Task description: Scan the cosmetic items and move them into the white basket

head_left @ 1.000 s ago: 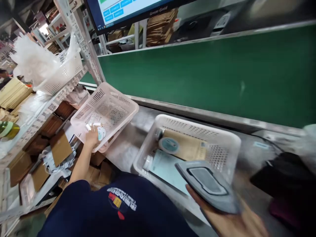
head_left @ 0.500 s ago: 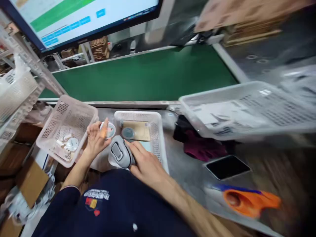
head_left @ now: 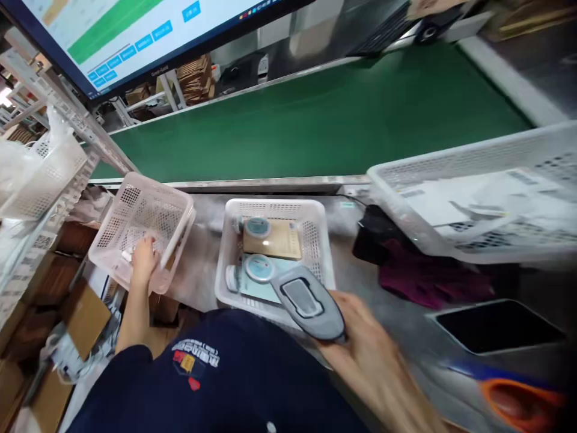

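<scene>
My right hand is closed around a grey barcode scanner, whose head overlaps the front of the middle white basket. In that basket lie a round tub with a blue-grey lid on a tan box, and a second round tub on a pale blue flat box. A small white-capped container sits at its left wall. My left hand reaches down inside the left basket, beside a small white item; its fingertips are blurred and partly hidden.
Behind the baskets runs a green conveyor belt, with a monitor above its left part. At right are a large basket of white papers, dark red cloth, a phone and an orange-handled tool.
My left hand has left a round white tub, which now appears in the middle basket, and moved into the left basket. My right hand has shifted right with the scanner. The view has turned.
</scene>
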`<action>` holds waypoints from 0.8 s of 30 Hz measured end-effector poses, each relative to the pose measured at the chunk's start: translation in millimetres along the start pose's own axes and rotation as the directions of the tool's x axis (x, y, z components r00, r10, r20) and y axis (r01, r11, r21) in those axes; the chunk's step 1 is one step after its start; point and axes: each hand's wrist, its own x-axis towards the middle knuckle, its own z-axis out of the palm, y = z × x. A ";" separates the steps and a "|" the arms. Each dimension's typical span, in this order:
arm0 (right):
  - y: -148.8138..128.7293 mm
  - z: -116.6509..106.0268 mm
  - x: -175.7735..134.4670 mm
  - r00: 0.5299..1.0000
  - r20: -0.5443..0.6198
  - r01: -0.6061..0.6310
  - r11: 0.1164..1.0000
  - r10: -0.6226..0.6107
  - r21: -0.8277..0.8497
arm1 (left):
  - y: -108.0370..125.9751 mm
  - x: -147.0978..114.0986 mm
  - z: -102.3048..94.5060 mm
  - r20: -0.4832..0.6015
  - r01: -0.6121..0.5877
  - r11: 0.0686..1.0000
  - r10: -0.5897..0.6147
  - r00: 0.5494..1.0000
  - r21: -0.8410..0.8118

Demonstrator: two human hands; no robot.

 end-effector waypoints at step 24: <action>-75.1 -9.6 45.0 0.955 0.141 0.238 0.959 -0.260 0.157 | 176.2 -29.9 10.3 0.392 0.496 -0.311 0.339 0.855 -0.811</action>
